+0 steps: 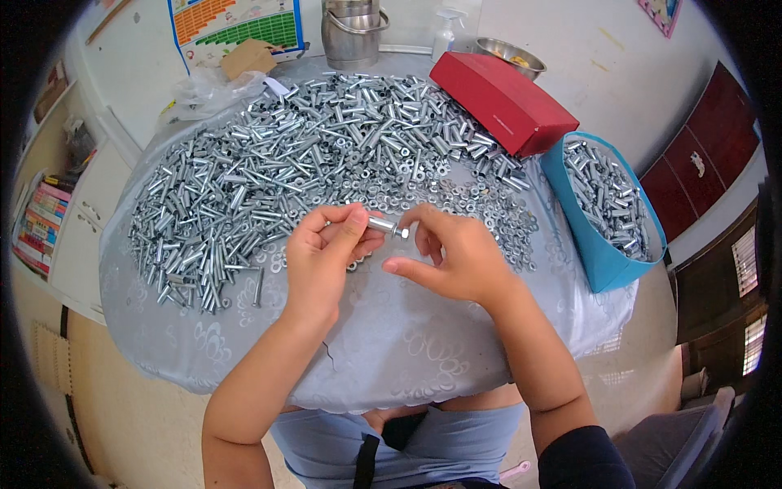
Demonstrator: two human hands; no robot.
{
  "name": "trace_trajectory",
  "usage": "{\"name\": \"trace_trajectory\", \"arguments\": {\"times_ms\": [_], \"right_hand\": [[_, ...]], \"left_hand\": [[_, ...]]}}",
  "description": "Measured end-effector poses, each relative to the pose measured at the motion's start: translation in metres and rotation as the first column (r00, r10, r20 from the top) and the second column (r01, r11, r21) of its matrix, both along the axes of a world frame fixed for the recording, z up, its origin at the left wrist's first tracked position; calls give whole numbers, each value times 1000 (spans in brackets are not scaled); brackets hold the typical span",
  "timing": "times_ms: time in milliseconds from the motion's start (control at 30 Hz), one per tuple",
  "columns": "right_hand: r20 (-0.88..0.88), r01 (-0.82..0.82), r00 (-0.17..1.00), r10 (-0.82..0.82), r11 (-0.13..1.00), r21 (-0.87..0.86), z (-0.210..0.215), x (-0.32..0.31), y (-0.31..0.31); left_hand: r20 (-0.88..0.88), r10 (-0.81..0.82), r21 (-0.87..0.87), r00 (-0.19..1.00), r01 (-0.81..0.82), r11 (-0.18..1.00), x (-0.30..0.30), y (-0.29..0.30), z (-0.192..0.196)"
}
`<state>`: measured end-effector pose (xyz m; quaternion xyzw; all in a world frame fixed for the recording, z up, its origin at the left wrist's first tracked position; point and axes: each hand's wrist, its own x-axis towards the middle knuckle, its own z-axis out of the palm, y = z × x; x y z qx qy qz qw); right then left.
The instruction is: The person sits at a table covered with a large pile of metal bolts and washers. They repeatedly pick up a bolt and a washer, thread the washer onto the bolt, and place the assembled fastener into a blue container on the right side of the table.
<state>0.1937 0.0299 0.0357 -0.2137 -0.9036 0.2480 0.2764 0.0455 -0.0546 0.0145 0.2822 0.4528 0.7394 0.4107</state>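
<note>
My left hand (pixel 319 253) pinches a shiny sleeve anchor bolt (pixel 381 224) between thumb and fingers above the near middle of the table. The bolt points to the right, with a hex nut (pixel 403 233) at that end; its other end is hidden by my fingers. Beside the nut, my right hand (pixel 460 254) has thumb and fingers spread, with nothing seen between them. Whether its index fingertip touches the nut I cannot tell. Behind both hands lie a wide heap of metal sleeves and bolts (pixel 236 175) and a spread of loose nuts and washers (pixel 481 204).
A blue bin (pixel 603 265) full of metal anchors stands at the right edge of the table (pixel 236 342). Across the back are a red box (pixel 505 102), a metal bowl (pixel 533 65), a spray bottle (pixel 445 37), a steel pail (pixel 352 41) and a plastic bag (pixel 216 94).
</note>
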Motion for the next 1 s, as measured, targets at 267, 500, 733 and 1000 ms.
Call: {"name": "trace_trajectory", "arguments": {"times_ms": [267,500,733,1000], "right_hand": [[-98,-28,994,49,978,207,-21,-2,12],[-147,-35,988,45,997,75,-10,-2,4],[-3,-11,1000,11,999,39,-6,0,5],[49,-63,997,62,998,30,-7,1,5]], "left_hand": [[-58,-12,5,998,12,1000,1,2,-3],[-33,35,-2,999,-36,999,-1,3,-3],[-31,5,0,1000,-5,1000,1,2,-1],[-54,-12,-12,998,11,1000,1,0,-1]]}}
